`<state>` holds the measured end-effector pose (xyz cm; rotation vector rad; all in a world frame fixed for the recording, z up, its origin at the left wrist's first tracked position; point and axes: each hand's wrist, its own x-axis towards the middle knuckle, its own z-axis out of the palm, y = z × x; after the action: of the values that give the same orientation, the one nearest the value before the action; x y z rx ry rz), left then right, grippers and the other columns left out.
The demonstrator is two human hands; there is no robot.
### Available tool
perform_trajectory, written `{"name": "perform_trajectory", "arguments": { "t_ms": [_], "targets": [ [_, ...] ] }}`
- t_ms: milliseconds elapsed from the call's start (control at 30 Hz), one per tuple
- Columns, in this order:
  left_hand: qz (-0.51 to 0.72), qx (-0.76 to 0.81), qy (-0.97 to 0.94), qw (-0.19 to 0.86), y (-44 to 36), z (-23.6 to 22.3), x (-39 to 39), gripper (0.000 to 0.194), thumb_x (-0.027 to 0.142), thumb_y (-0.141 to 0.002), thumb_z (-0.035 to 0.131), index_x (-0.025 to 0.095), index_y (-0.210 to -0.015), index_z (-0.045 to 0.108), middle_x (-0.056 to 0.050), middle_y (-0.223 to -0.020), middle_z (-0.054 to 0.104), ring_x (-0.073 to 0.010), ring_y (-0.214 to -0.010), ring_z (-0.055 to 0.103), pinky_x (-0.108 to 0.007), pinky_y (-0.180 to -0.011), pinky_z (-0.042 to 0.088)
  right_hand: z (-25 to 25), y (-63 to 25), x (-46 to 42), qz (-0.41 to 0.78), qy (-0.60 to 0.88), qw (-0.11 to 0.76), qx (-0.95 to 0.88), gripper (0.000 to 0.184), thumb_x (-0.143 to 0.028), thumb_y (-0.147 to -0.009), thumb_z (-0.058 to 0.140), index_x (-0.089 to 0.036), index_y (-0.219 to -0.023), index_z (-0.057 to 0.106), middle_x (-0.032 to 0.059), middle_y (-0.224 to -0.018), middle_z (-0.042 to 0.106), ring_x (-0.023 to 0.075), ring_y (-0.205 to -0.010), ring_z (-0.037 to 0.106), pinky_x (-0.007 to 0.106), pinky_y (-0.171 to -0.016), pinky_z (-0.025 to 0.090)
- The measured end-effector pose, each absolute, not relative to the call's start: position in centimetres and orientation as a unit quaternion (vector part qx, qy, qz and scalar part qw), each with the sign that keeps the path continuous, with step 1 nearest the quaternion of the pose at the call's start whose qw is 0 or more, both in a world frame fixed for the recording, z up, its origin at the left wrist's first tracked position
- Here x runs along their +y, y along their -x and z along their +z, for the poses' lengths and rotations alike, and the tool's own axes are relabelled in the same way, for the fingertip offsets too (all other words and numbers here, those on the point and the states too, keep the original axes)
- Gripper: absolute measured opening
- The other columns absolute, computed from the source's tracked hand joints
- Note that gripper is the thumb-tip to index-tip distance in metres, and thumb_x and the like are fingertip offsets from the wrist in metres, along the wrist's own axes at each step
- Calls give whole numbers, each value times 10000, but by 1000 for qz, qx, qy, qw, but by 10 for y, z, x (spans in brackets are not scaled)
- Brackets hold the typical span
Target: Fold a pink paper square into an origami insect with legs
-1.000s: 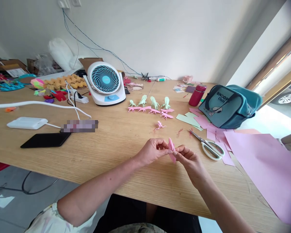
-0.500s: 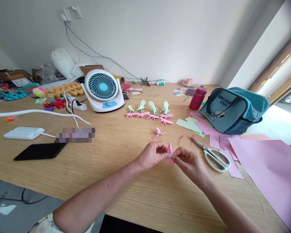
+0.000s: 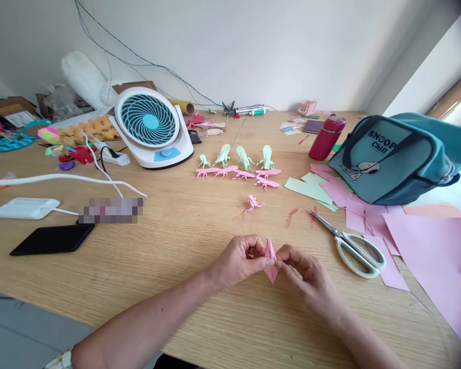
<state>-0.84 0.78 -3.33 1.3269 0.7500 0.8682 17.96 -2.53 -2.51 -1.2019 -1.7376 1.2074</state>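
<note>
Both my hands pinch a small folded pink paper piece [image 3: 270, 254] just above the wooden table [image 3: 176, 246]. My left hand [image 3: 241, 260] grips its left side with thumb and fingers closed. My right hand [image 3: 305, 273] pinches its right side. A finished small pink paper figure [image 3: 253, 203] lies on the table beyond my hands. Farther back stand rows of pink paper figures [image 3: 238, 174] and green paper figures [image 3: 236, 156].
Scissors [image 3: 351, 245] lie to the right beside pink paper sheets [image 3: 434, 256] and green scraps [image 3: 309, 187]. A teal bag [image 3: 403, 156] and a red bottle [image 3: 327, 138] stand behind. A white fan [image 3: 149, 125], cables, a white device [image 3: 25, 207] and a black phone [image 3: 51, 239] are at the left.
The camera has tilted and shifted, so the table's things sit a little differently in view. Both hands still pinch the pink paper, working at it with small finger moves.
</note>
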Motion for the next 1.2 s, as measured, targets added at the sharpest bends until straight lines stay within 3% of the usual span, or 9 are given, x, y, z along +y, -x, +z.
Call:
{"name": "perform_trajectory", "arguments": {
  "t_ms": [200,367,700,967,1200],
  "targets": [
    [381,339,-554,658,2,-36,7,309,363,-755,819,122,-765,627,-19,-746,639,-135,-697,643,-248,-665,505,-23,-177,-27,367,506,350,-698,282,-354,-940,534,-213,-699,569,5,-648,564,143,-596,492,260,-575,378],
    [399,331,-527,673,-2,-33,5,343,359,-730,836,127,-709,583,-6,-752,648,-151,-686,691,-278,-688,562,-29,-176,-30,335,506,357,-710,232,-297,-936,529,-219,-719,550,14,-689,587,148,-624,530,261,-587,391],
    [407,375,-555,621,3,-24,2,324,373,-796,763,139,-691,564,-1,-698,620,-96,-656,563,-215,-619,422,-25,-174,-28,516,476,340,-626,385,-534,-929,540,-194,-759,607,14,-684,550,146,-637,462,264,-576,366],
    [359,370,-535,670,4,-31,8,389,428,-721,809,127,-650,573,14,-668,568,-76,-623,475,-215,-588,348,-29,-180,-22,538,445,275,-661,471,-574,-926,539,-185,-662,574,-29,-594,451,104,-548,352,252,-504,273],
    [396,366,-520,662,4,-24,7,346,364,-735,801,130,-648,562,7,-691,610,-85,-650,545,-227,-628,418,-27,-178,-22,552,461,269,-640,483,-597,-895,562,-183,-647,555,-39,-583,384,98,-543,286,265,-500,206]
  ]
}}
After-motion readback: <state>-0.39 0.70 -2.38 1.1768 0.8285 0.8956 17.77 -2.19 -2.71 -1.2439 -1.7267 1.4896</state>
